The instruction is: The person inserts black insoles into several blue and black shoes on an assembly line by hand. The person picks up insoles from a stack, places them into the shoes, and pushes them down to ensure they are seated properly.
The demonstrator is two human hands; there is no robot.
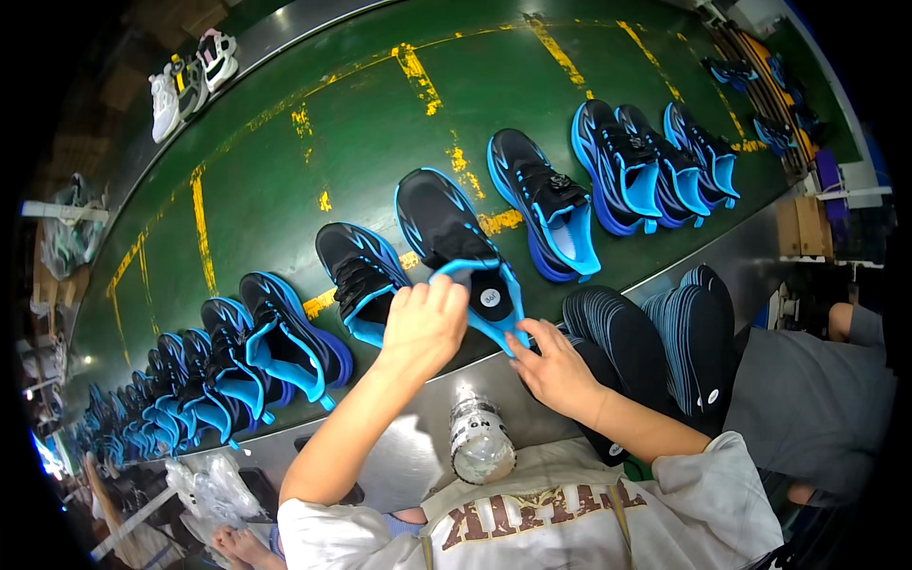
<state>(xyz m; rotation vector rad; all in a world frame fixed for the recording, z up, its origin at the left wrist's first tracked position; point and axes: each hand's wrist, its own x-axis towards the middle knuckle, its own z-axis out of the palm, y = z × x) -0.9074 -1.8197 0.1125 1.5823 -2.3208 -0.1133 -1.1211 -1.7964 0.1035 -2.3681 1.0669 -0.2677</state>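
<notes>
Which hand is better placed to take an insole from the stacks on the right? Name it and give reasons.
Probably the right hand: it is at the heel of the black shoe, close to the stacked insoles. The left hand, at the opening's left edge, is farther from them.

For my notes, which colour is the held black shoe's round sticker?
White round sticker; best in head view.

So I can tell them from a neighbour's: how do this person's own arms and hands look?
The left hand and right hand are ungloved, the forearms bare, with no watch or band showing. Above them, the sleeves are short, loose and off-white.
</notes>
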